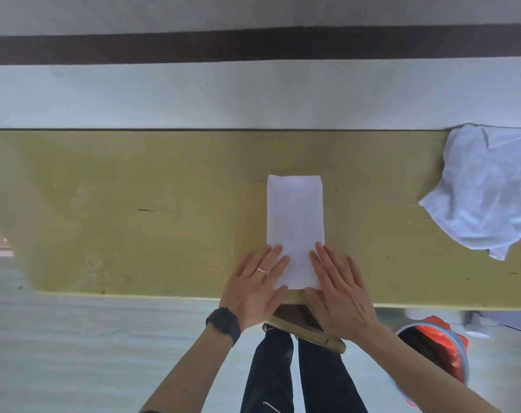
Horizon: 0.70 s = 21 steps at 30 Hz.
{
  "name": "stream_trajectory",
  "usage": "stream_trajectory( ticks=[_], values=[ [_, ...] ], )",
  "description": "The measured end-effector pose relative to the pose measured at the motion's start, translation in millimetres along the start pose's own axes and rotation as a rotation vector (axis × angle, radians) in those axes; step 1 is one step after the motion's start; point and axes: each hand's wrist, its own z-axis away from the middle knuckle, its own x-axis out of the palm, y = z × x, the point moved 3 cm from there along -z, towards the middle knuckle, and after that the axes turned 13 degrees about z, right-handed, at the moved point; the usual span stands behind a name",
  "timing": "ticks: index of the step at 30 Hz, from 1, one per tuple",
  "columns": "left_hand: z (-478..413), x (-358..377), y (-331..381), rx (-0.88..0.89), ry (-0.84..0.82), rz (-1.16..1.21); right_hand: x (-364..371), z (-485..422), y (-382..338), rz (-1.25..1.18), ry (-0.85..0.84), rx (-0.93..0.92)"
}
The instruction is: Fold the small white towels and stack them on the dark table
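Note:
A small white towel (295,216), folded into a long narrow strip, lies on the tan table (134,210) and runs away from me. My left hand (257,286) rests flat on the strip's near left edge, fingers straight. My right hand (339,289) lies flat on its near right edge, fingers straight too. A crumpled heap of white towels (485,189) sits at the table's far right end.
A bin with a red liner (438,350) stands on the floor at the lower right. A wooden stool or frame (301,326) shows under the table's near edge, by my legs. The wall runs right behind the table.

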Motion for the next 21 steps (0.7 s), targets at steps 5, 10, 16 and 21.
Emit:
stream_trajectory(
  ticks=[5, 10, 16, 21],
  values=[
    [24.8, 19.1, -3.0, 0.002, -0.255, -0.030, 24.8, 16.3, -0.5, 0.084, -0.080, -0.046],
    [31.4, 23.4, -3.3, 0.089, -0.151, -0.070, 32.4, 31.1, 3.3, 0.128, 0.121, -0.102],
    [35.0, 6.9, 13.8, 0.246, -0.013, -0.041, 28.3, 48.7, 5.6, 0.077, 0.230, -0.130],
    [23.5, -13.5, 13.5, -0.050, -0.171, 0.233, 4.3, 41.2, 7.1, -0.149, 0.140, -0.081]
  ],
)
